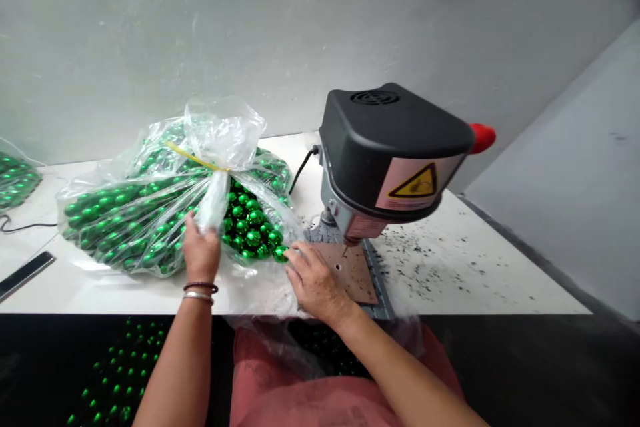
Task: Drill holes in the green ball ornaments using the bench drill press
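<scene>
A large clear plastic bag (pixel 150 227) full of shiny green balls lies on the white table, cinched by a yellow tie (pixel 193 156). My left hand (pixel 201 250) is closed on the bag's gathered plastic below the tie. Beside it the bag gapes, and bare green balls (pixel 253 227) show. My right hand (pixel 317 283) has its fingers stretched toward the ball nearest the bag's edge; whether they touch it I cannot tell. That hand lies between the bag and the brown board (pixel 357 277) under the bench drill (pixel 390 153). Its thumb is hidden.
The drill has a thin bit (pixel 345 250) and a red knob (pixel 483 138). Dark shavings (pixel 425 260) are scattered on the white table (pixel 495 273). A phone (pixel 25 275) lies at the left edge. More green balls (pixel 117 373) sit below the table, and plastic covers part of my lap.
</scene>
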A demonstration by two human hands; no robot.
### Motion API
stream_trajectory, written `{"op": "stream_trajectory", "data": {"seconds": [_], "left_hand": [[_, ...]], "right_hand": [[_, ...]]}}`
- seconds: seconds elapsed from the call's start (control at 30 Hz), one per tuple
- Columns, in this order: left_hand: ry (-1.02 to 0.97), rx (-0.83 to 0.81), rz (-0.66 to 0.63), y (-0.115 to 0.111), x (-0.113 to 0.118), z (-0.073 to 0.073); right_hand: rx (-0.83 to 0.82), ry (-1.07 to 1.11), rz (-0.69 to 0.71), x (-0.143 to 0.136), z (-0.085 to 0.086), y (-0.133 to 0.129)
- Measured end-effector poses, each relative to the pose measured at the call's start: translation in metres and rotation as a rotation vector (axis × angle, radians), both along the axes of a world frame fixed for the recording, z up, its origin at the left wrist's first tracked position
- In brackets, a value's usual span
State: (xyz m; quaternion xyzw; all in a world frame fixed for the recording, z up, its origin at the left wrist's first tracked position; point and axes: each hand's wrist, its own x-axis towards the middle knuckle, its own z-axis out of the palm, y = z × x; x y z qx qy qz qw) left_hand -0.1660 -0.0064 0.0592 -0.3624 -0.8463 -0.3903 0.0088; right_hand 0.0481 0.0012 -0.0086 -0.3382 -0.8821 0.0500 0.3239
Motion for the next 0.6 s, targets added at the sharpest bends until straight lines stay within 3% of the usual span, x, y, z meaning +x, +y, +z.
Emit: {"op": "stream_trajectory", "data": {"seconds": [0.07, 0.17, 0.27, 0.37, 0.43, 0.53, 0.6], "left_hand": [[0.061, 0.069, 0.002, -0.003, -0.013, 0.003], [0.216, 0.025, -0.11, -0.012, -0.015, -0.001], [0.423, 0.037, -0.117, -0.029, 0.004, -0.017], [0.49, 0.167, -0.104, -0.049, 0.032, -0.034], [0.452, 0.226, -0.27, -0.056, 0.049, -0.044], [0.385, 0.114, -0.547, -0.053, 0.065, -0.059], [0.397, -0.008, -0.526, -0.046, 0.07, -0.069]], "right_hand": [[-0.038, -0.043, 0.004, 0.001, -0.004, 0.002], [-0.082, -0.122, 0.013, -0.005, -0.006, 0.004], [-0.102, -0.165, -0.005, -0.013, -0.004, 0.004], [-0.115, -0.175, -0.071, -0.016, 0.0, 0.005], [-0.113, -0.182, -0.113, -0.018, 0.001, 0.006], [-0.092, -0.204, -0.146, -0.021, -0.003, 0.006], [-0.068, -0.206, -0.154, -0.023, -0.006, 0.006]]}}
